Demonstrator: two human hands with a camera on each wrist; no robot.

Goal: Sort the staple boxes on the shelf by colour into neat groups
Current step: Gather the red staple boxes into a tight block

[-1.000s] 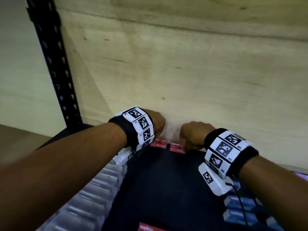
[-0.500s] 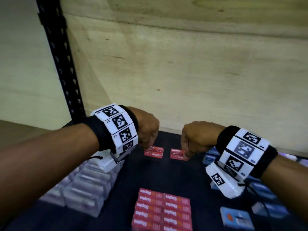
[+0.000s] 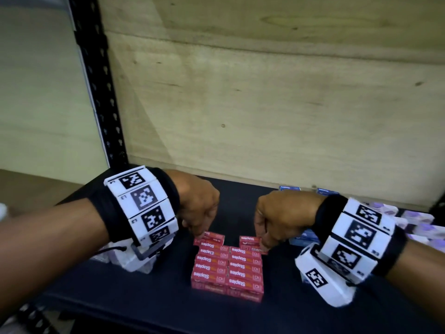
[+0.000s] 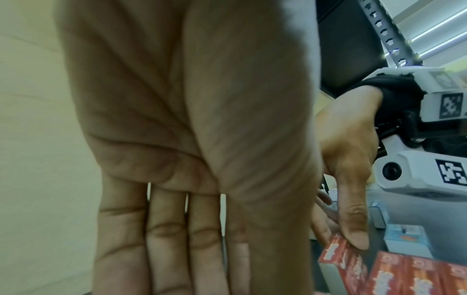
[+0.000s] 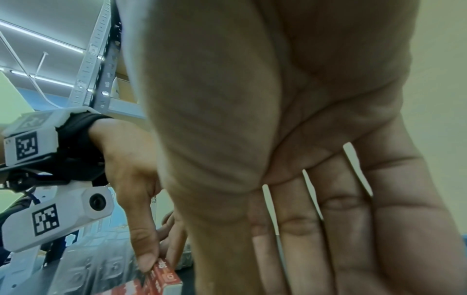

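Observation:
A block of red staple boxes (image 3: 226, 268) lies in two neat columns mid-shelf. My left hand (image 3: 201, 233) pinches one red box (image 3: 210, 238) at the block's far left end. In the right wrist view the left thumb presses on that box (image 5: 164, 273). My right hand (image 3: 261, 242) pinches another red box (image 3: 250, 240) at the far right end. The left wrist view shows the right thumb and fingers gripping that box (image 4: 333, 257). Both boxes touch or nearly touch the block's back row.
Blue boxes (image 3: 301, 237) lie right of the red block, more blue ones (image 3: 289, 189) by the plywood back wall (image 3: 265, 104). Pale purple-topped boxes (image 3: 419, 220) sit far right. Clear boxes (image 3: 130, 260) stand under my left wrist. A black upright (image 3: 101, 92) rises at left.
Both hands have drawn their red boxes from near the back wall toward me, up to the far end of the red block. The view has tilted down.

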